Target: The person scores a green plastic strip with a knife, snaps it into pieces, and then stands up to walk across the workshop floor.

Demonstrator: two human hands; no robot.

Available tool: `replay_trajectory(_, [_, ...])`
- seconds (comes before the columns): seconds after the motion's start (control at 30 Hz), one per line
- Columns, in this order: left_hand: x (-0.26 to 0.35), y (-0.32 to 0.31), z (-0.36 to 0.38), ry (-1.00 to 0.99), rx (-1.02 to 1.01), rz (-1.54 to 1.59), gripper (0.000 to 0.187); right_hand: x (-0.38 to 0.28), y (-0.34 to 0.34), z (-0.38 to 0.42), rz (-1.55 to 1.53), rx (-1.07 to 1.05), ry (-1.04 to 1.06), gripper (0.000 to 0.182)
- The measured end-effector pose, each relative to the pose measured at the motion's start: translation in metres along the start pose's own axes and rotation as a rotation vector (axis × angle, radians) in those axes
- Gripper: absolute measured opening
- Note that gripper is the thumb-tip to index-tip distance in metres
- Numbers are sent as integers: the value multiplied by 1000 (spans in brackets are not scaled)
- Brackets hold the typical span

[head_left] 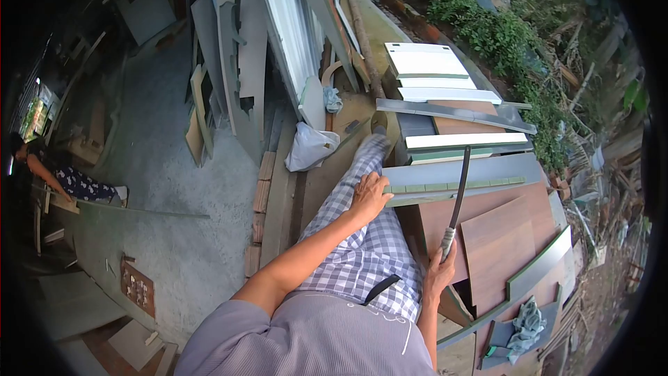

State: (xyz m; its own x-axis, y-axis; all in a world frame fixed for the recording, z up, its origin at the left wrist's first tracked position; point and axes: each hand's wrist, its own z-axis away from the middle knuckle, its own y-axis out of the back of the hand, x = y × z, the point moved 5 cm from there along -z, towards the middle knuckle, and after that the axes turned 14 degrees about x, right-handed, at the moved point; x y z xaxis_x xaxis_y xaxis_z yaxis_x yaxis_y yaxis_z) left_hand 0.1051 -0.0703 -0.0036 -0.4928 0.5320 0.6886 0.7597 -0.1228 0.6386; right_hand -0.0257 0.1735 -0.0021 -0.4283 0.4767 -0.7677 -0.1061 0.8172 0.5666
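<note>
My left hand (370, 198) is closed on the near end of a long grey board (459, 171), thumb and fingers at its corner. The board's green edge strip (452, 186) faces me and is marked off by short crosswise lines. In my right hand (440, 271), a long, thin dark blade (460, 191) points up and away. Its handle (447, 239) is wrapped in pale material, and my fingers are closed around it. The blade overlaps the grey board in this view.
White panels (428, 60) and a grey strip (456, 115) lie beyond the board. Brown panels (497, 244) and a crumpled cloth (527, 327) are at right. Tall boards (229, 49) lean near a white bag (311, 146). A person (73, 174) is at far left.
</note>
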Motion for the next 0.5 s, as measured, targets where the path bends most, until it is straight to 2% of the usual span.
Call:
replay_trajectory(0.1, [0,0,-4,-26,-48,-18,29,3,-2,0,26,65,81,42])
replay_trajectory(0.2, [4,-1,-9,-97,29,29,27,0,2,0,40,4,-57,42])
replay_trajectory(0.37, [-1,-6,-9,-71,-19,13,30,-13,-1,-1,32,18,-20,42])
replay_trajectory(0.5, [3,-8,-18,-98,-51,37,35,-14,-4,-11,15,-47,117,43])
